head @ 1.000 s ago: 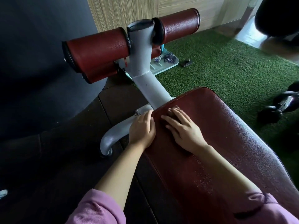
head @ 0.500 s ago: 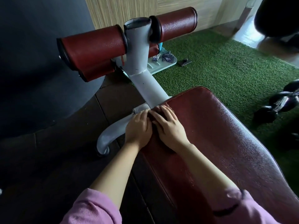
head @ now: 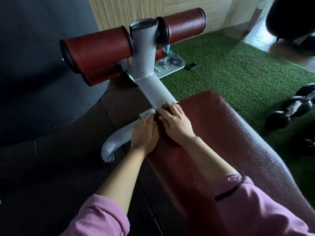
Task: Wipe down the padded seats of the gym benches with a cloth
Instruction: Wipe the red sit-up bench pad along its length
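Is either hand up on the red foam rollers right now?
No: both the left hand and right hand rest at the near corner of the padded seat, well below the rollers.

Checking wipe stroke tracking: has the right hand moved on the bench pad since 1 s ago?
Yes. The right hand slid toward the bench pad's front left corner, nearer the grey frame tube, beside the left hand.

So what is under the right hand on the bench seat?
Under the right hand only the dark red padded seat shows around it. A cloth may lie beneath the palm, but the hand covers that spot, so I cannot tell.
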The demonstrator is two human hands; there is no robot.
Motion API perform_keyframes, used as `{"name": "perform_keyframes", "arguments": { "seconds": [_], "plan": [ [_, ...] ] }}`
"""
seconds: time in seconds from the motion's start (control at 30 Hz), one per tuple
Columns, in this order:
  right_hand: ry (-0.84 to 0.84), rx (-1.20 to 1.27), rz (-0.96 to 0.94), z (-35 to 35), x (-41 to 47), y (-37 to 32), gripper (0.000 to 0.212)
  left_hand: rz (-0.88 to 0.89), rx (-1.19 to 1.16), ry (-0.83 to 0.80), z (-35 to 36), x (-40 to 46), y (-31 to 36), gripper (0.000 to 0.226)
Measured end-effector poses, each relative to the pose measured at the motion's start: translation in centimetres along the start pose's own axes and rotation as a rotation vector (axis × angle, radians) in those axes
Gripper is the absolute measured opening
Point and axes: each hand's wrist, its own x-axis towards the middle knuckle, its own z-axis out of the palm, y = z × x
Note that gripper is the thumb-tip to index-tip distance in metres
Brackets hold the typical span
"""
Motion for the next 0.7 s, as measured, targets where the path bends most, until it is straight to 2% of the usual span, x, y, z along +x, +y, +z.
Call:
{"name": "perform_keyframes", "arguments": {
  "seconds": [0.17, 0.4, 0.57, 0.7],
  "plan": [
    [-0.071, 0.083, -0.029, -1.4, -4.7, -0.2, 0.038, 0.009, -0.086, -0.027, -0.3, -0.2, -0.4, 0.064],
    [-0.002, 0.084, -0.006, -3.0, -8.1, -1.5, 0.036, 0.068, -0.164, 0.036, -1.0, -2.7, -1.6, 0.051],
    [-0.053, 0.011, 0.016, -2.8, -8.9, -1.4, 0.038, -0.006, -0.244, -0.039, -1.4, -3.9, -2.4, 0.054],
    [-0.051, 0.005, 0.11, -1.9, -7.3, -2.5, 0.042, -0.065, -0.284, -0.036, -1.5, -4.2, -2.4, 0.052]
  ]
}}
